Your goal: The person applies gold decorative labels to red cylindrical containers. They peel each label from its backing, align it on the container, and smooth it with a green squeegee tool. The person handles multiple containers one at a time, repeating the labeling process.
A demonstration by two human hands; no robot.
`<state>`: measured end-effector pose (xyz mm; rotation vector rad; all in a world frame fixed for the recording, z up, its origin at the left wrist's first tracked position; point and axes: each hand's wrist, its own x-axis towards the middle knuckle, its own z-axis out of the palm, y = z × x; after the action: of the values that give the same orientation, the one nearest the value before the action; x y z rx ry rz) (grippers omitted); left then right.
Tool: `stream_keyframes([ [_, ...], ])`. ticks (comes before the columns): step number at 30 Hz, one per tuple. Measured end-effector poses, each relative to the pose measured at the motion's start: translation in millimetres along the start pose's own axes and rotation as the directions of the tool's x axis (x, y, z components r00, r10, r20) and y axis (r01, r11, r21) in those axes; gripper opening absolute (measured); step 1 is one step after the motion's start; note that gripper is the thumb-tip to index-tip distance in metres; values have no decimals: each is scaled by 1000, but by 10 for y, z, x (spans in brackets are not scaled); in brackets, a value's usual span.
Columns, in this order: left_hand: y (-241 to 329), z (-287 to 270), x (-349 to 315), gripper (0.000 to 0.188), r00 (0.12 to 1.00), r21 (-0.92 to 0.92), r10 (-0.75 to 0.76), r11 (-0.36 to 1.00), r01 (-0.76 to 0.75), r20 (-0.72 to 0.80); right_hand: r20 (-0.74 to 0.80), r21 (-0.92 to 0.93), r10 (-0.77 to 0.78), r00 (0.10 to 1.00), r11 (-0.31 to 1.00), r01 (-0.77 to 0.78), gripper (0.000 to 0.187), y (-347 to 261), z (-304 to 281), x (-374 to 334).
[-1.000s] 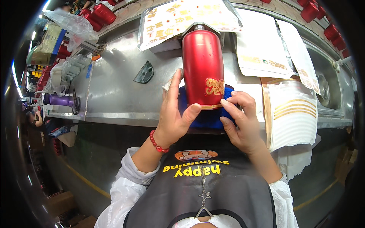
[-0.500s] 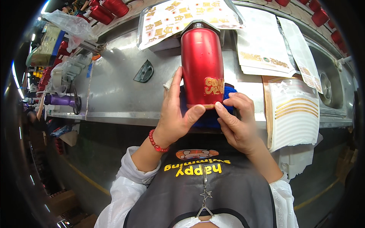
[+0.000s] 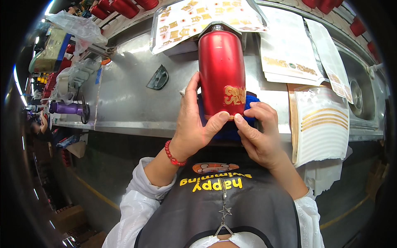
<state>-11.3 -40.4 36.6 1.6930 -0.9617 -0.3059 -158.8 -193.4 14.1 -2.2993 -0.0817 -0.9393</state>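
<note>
A glossy red metal bottle (image 3: 221, 62) lies with its neck pointing away from me and its base toward me. It bears a gold decal (image 3: 234, 95) low on its right side. Along its base edge runs a thin gold strip (image 3: 213, 117). My left hand (image 3: 192, 124) is wrapped along the bottle's left side, its thumb pressed over the strip. With my right hand (image 3: 261, 134) I hold the base's lower right edge, a fingertip on the strip close to the left thumb; the other fingers are curled. A blue cloth (image 3: 249, 100) shows beneath the bottle.
Behind the bottle sits a tray (image 3: 154, 35) covered with a decal sheet (image 3: 211, 15). White decal sheets (image 3: 285, 47) and a sheet of gold curved strips (image 3: 324, 136) lie right, beside a sink (image 3: 366, 95). A dark translucent scraper (image 3: 159, 78) lies left; farther left is a purple bottle (image 3: 66, 108).
My left thumb has slid right along the gold strip, closer to my right fingertip. The bottle seems turned very slightly; the right hand keeps nearly the same place.
</note>
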Motion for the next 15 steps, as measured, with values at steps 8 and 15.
stream_keyframes([
  [8,-24,-59,-57,100,1000,187,1,982,5,-31,68,27,83,994,996,-85,48,6,25,-119],
  [15,-145,-111,-268,87,993,128,-2,992,17,-115,55,-61,51,997,997,-48,52,71,143,-209],
])
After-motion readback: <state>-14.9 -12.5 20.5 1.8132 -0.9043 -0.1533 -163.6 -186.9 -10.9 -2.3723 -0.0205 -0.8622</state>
